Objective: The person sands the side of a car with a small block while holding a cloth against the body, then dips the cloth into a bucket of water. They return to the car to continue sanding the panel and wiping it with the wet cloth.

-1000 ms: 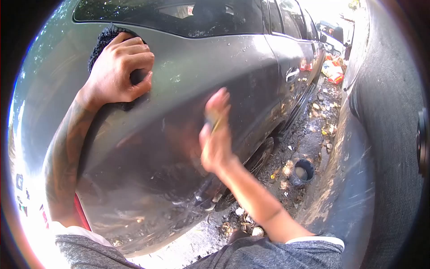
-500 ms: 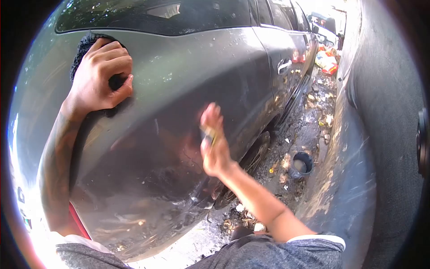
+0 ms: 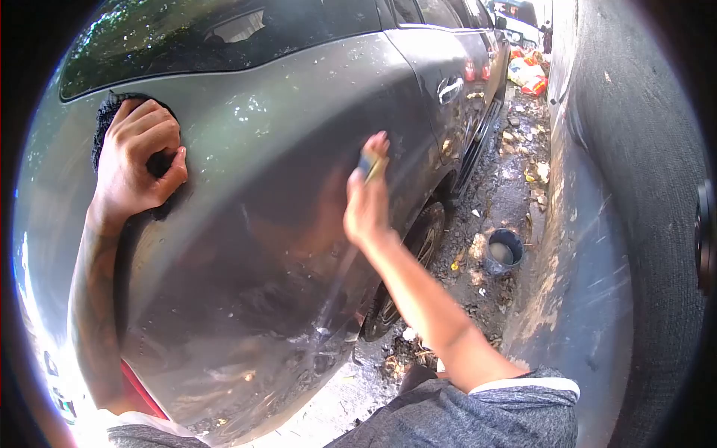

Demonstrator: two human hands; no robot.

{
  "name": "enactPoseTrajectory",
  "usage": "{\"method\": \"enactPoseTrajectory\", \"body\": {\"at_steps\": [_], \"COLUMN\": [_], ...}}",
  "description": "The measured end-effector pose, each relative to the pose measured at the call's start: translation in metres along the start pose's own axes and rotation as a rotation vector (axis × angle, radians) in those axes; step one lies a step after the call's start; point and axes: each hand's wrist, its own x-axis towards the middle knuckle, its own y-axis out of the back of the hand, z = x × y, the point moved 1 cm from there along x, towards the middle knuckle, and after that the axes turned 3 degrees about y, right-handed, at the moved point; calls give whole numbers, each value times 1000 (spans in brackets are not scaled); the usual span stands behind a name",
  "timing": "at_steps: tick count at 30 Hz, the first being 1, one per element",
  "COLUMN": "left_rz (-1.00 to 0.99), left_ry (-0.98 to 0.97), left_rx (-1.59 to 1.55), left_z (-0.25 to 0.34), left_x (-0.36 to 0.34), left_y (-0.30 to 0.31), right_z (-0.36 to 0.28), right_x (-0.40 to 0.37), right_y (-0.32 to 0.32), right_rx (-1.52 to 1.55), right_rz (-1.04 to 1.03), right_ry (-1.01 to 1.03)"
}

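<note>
A dark grey car [image 3: 299, 142] with a dusty, smeared side panel fills the left and middle. Near the corner of its rear side window [image 3: 224, 41], my left hand [image 3: 142, 160] is closed around a black cloth [image 3: 104, 123] and rests on the panel. My right hand [image 3: 367, 190], blurred, is at the panel's middle with its fingers pointing up. Between its thumb and fingers it holds a small flat yellow and dark piece [image 3: 369, 166]; its far side is hidden by the hand.
A dark bucket [image 3: 503, 250] with cloudy contents stands on the littered wet ground [image 3: 485, 216], right of the rear wheel [image 3: 388, 306]. A grey wall [image 3: 590, 276] runs along the right. Red and white bags [image 3: 529, 73] lie farther back.
My right hand has moved up and slightly right along the panel, still holding the small piece. My left hand still grips the cloth. The whole view has shifted, with the car's window and bags lying farther left.
</note>
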Motion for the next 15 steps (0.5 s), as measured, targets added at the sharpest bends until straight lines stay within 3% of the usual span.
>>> {"method": "enactPoseTrajectory", "body": {"at_steps": [3, 6, 7, 9, 10, 13, 15], "left_rz": [-12, -5, -16, -14, -4, 28, 33], "left_ry": [-22, -27, -6, 0, -6, -3, -8], "left_rx": [4, 2, 17, 21, 11, 10, 7], "left_z": [-6, -2, -3, -4, -2, -2, 0], "left_x": [-4, -2, -3, -2, -1, -1, -2], "left_y": [-2, -3, -2, -1, -2, -2, -3], "right_z": [-50, -12, -3, 50, 31, -34, -14], "right_x": [-99, -52, -17, 31, 22, -67, -55], "right_y": [-15, 5, 7, 26, 13, -4, -2], "right_rx": [104, 111, 143, 3, 15, -28, -141], "right_rz": [-204, -156, -50, -77, 27, -188, -182], "right_ry": [70, 84, -85, -79, -99, 7, 41]}}
